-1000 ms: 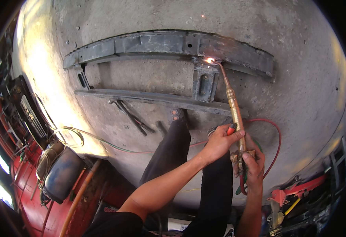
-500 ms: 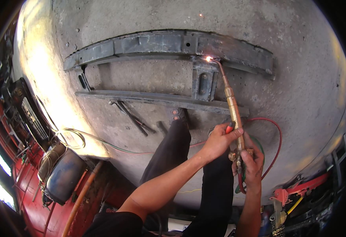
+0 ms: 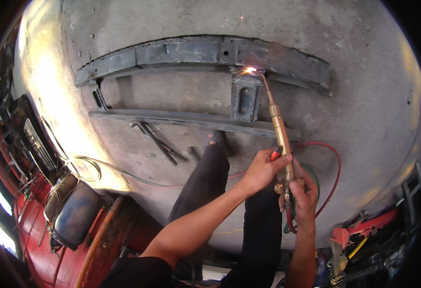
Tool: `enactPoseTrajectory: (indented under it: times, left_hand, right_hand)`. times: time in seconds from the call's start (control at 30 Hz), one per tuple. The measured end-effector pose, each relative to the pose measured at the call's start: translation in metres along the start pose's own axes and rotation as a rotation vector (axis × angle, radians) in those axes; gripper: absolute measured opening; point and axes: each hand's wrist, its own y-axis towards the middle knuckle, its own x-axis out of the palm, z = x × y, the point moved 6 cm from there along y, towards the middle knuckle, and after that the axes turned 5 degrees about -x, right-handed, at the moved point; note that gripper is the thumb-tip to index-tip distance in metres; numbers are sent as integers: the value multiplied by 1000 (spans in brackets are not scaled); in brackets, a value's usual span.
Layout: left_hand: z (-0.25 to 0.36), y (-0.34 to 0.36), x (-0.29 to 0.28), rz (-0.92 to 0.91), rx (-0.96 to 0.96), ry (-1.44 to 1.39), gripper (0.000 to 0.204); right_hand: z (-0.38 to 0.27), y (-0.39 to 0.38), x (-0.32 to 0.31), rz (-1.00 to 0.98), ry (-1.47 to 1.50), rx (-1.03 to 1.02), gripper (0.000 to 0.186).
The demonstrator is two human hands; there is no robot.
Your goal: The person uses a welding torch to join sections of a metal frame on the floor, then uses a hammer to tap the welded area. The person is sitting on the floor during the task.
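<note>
A brass cutting torch point(image 3: 278, 128) slants up from my hands, its bent copper tip at the joint between a curved grey metal beam point(image 3: 186, 53) and an upright bracket point(image 3: 245, 98). Bright flame point(image 3: 250, 70) glows at that joint. My left hand point(image 3: 263, 172) is closed around the torch's barrel, with a small red, dark-tipped object point(image 3: 276, 153) also held at its thumb. Lower down, by the brass valves, my right hand point(image 3: 304, 196) grips the torch's rear end. A straight metal bar point(image 3: 172, 116) runs along the bracket's near end.
Long-handled tongs point(image 3: 156, 142) and a short dark piece point(image 3: 194, 153) lie on the concrete near my foot. Red hose point(image 3: 338, 168) and green hose loop right of my hands; hoses also run left. A blue-grey tank point(image 3: 78, 216) stands lower left, red metal parts point(image 3: 364, 225) lower right.
The flame at the joint now spreads farther left, with orange sparks. The whole view has shifted slightly; both hands keep their hold on the torch.
</note>
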Motion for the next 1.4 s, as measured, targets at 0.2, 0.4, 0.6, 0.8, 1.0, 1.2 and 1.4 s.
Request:
enactPoseTrajectory:
  times: [0.2,0.4,0.6,0.8,1.0,1.2,1.4]
  left_hand:
    - [1,-3,-6,-14,-14,-54,27]
    - [4,-4,-6,-21,-37,-44,29]
    - [4,-6,-5,-51,-67,-6,36]
    - [-1,-5,-6,5,-39,-121,26]
    - [4,-10,-3,32,-17,-71,28]
    - [-2,-6,-6,37,-18,6,32]
    - [0,-7,-7,41,-16,8,32]
  right_hand:
    - [11,4,3,-40,-23,-2,67]
    - [11,0,8,0,-37,24,66]
    - [6,-1,11,11,43,58,62]
    - [11,0,12,-13,-8,11,63]
    - [13,-4,11,-1,23,-21,61]
    - [17,-3,9,-17,6,-46,59]
    - [18,-3,10,-2,-22,-25,60]
